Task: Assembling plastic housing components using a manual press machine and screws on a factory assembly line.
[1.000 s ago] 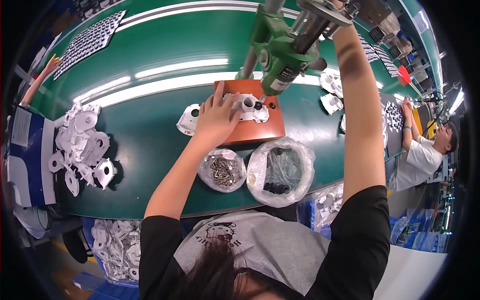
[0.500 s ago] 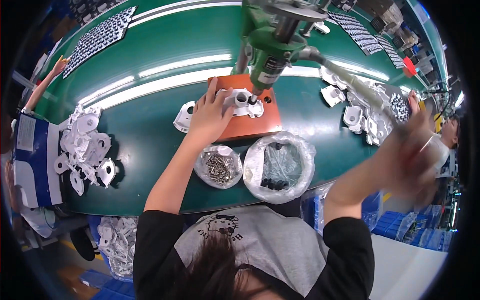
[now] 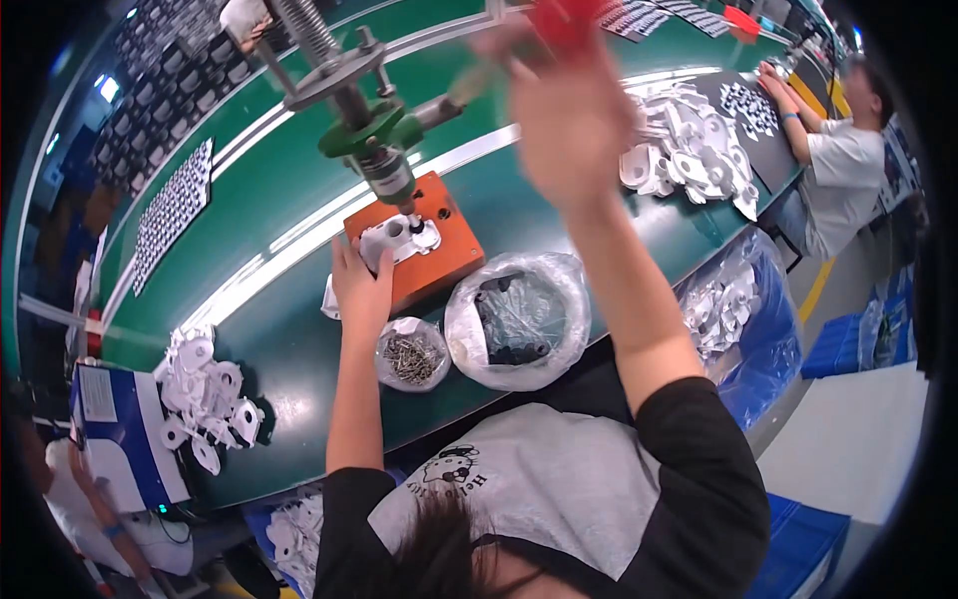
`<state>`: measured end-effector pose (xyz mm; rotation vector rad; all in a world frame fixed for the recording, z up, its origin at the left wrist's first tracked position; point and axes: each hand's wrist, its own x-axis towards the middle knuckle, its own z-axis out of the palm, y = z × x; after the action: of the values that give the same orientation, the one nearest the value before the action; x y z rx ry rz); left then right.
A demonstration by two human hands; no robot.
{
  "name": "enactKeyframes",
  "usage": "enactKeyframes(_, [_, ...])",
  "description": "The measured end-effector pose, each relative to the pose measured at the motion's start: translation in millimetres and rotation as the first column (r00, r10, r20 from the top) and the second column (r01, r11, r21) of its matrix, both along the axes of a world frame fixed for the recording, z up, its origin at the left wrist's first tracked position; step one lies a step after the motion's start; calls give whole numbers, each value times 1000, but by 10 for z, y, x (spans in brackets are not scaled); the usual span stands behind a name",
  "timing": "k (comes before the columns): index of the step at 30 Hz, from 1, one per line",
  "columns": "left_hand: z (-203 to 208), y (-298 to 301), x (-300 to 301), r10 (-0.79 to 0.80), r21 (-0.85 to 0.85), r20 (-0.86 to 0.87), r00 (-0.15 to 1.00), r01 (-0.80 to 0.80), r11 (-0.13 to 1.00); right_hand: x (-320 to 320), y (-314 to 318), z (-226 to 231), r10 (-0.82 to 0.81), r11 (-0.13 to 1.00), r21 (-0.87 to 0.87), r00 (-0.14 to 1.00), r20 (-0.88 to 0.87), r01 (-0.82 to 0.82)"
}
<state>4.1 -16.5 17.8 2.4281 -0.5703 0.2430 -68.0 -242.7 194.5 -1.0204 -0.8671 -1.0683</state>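
Note:
A white plastic housing (image 3: 382, 236) lies on the orange block (image 3: 439, 262) under a green hand press (image 3: 384, 165). My left hand (image 3: 359, 285) grips the housing's near left end, with the thumb toward me and the fingers beyond. The tip of the press stands over a small black piece at the housing's right end; whether they touch, I cannot tell. Raised and blurred, my right hand (image 3: 574, 135) is closed around the press lever (image 3: 461, 93), beside a red blur (image 3: 567, 25). Another white part (image 3: 329, 299) shows partly behind my left hand.
Near me stand a bag of screws (image 3: 411, 359) and a clear-lined bowl (image 3: 573, 324) with black pieces. White parts are heaped at the left (image 3: 205, 389) and right (image 3: 689, 145). A co-worker (image 3: 848, 170) sits at the right. A lined bin (image 3: 748, 339) holds more parts.
My right hand has swung from the lower right up and inward with the lever. My left hand stays at the housing on the block, its fingers less spread. The whole view has turned and shifted.

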Motion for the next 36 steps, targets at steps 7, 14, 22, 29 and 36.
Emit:
enactKeyframes(7, [10,-66,27,-21,-492,9,1000,22,870,1290,-359,45,386,919,325,691,-611,-225])
enactKeyframes(14, [210,140,107,-49,-539,-25,998,28,842,224,-1143,-2040,-910,398,-742,131,-393,539])
enactKeyframes(22, [-2,380,738,-130,-885,-401,907,-346,311,-16,-1458,-2646,-976,49,-969,-193,-97,240])
enactKeyframes(29, [-68,624,1244,-412,-815,-578,705,-481,322,-56,-1289,-2436,-959,102,-929,-213,-187,357])
enactKeyframes(36, [41,1019,1282,338,-690,-212,917,-386,613,-48,-1263,-2468,-918,-140,-938,-396,3,318])
